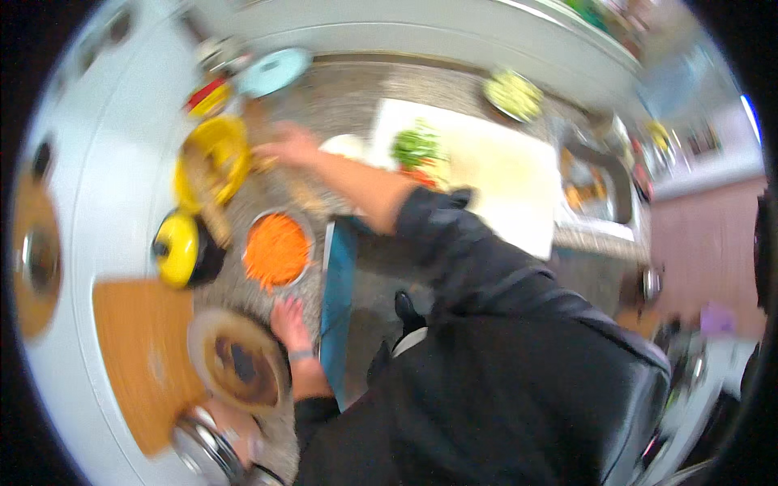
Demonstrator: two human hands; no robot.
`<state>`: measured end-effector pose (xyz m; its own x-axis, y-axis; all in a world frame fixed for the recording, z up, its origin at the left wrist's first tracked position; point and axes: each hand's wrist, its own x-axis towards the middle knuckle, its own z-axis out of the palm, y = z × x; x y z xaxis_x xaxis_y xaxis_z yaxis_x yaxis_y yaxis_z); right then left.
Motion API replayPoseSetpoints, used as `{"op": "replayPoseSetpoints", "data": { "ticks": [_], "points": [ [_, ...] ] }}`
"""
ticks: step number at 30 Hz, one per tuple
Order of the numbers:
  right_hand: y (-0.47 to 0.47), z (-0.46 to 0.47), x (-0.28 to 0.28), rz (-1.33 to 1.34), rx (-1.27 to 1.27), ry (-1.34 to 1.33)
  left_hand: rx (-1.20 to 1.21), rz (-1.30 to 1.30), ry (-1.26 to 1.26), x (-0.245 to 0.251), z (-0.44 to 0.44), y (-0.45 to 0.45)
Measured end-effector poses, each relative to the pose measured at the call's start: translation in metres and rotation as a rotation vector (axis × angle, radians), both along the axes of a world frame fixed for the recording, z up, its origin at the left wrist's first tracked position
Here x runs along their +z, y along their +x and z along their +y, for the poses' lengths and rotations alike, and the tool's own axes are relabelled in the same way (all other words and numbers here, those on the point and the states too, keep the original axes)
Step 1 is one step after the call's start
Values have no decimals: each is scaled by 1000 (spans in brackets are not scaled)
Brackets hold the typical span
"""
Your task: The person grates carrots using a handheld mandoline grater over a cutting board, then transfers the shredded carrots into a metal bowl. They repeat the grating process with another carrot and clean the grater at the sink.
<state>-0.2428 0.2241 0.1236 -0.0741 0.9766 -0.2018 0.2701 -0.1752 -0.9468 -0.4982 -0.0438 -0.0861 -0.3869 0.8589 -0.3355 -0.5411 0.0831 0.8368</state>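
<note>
My right hand [293,146], blurred, reaches over the counter beside a yellow bowl [237,130]. Small yellowish pieces [264,164] lie at its fingertips; whether the fingers pinch any is unclear. Inside the bowl is a wooden utensil [203,176] whose handle sticks out over the rim. Grated carrot fills a round bowl [276,249] between my two hands. My left hand [290,322] rests at the counter edge just below the carrot, fingers spread and holding nothing. Beside it lies a round dish or lid [203,340] with a dark brown middle.
A white cutting board [504,176] carries chopped greens [416,146] and red pieces [419,176]. Behind it stands a bowl of pale green shreds [513,94]. A sink [623,182] is at the right. A yellow-lidded pot [179,249] and a wooden board [140,358] stand left.
</note>
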Motion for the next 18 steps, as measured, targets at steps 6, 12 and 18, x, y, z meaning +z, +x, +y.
{"op": "replayPoseSetpoints", "data": {
  "ticks": [6,12,18],
  "points": [
    [-20,-45,-33,-60,133,496,-155,330,-364,37,-47,27],
    [170,-168,-108,-106,-111,384,-332,502,-338,42,-29,83],
    [417,-293,-132,-184,-802,-96,-437,595,21,79,20,196]
  ]
}}
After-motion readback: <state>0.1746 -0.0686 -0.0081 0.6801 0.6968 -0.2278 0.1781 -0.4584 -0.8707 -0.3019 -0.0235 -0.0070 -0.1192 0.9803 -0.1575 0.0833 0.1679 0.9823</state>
